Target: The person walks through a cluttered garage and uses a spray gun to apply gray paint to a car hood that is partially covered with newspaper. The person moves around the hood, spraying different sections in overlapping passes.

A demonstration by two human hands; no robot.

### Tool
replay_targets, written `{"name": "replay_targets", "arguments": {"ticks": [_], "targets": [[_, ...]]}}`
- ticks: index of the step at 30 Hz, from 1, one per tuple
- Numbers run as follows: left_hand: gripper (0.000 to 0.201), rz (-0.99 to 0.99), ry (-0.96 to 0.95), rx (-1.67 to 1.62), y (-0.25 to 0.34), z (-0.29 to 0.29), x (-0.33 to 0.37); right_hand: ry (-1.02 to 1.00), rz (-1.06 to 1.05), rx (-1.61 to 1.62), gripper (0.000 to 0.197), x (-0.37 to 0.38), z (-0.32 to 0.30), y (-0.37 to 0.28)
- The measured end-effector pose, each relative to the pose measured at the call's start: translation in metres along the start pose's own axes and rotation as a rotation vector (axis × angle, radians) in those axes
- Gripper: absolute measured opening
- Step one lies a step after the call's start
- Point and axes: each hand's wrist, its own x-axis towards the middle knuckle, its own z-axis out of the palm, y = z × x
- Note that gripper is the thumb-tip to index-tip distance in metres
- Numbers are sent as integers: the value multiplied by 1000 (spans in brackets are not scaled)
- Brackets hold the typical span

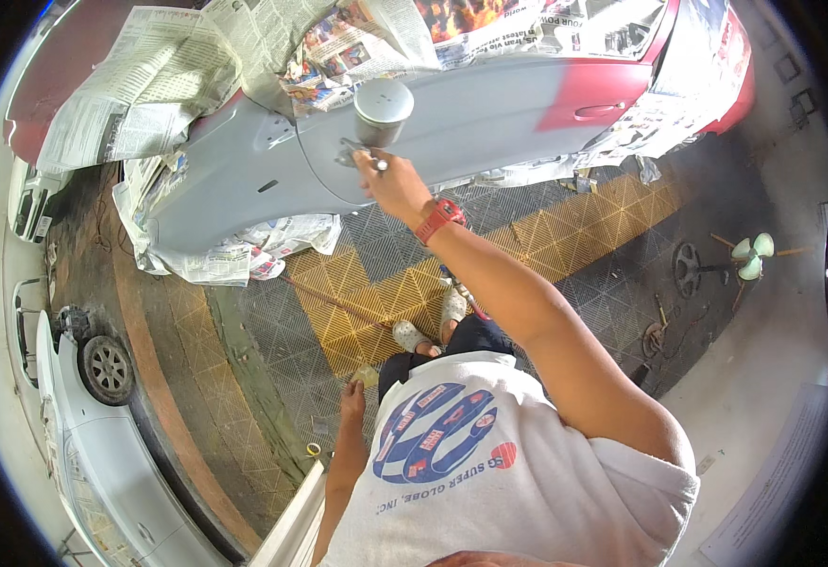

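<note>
My right hand, stretched forward with a red watch on the wrist, is wrapped round a spray gun. The gun's round, light-grey paint cup stands on top, close in front of the car's door. Dull grey coats much of the car side; the rear part around the door handle is red. Low beside my left leg, my left hand is closed at the edge of a small pale yellowish piece, whose kind is unclear.
Newspaper sheets cover the car's windows, front and lower edge. A white car stands at the left, near a loose wheel. A fan stands at the right on the patterned floor mats. A red hose runs by my feet.
</note>
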Motion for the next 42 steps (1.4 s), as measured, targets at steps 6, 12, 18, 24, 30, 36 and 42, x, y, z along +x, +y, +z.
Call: {"name": "replay_targets", "arguments": {"ticks": [6, 12, 18, 24, 30, 36, 42], "targets": [[54, -10, 12, -33, -42, -1, 13, -107, 46, 160, 62, 18, -21, -49], [57, -55, -15, 58, -25, 2, 10, 190, 88, 53, 61, 37, -105, -28], [60, 18, -38, 185, -3, 1, 24, 423, 83, -73, 60, 35, -220, -7], [61, -36, 22, 82, 17, -2, 30, 605, 63, -94, 62, 29, -305, 9], [65, -3, -42, 128, 32, -11, 35, 740, 66, -56, 69, 36, -367, 46], [61, 34, -5, 196, 23, -12, 44, 782, -6, -116, 65, 17, -365, 99], [57, -17, -66, 118, 26, -22, 28, 518, -50, -53, 54, -48, -278, 127]]}}
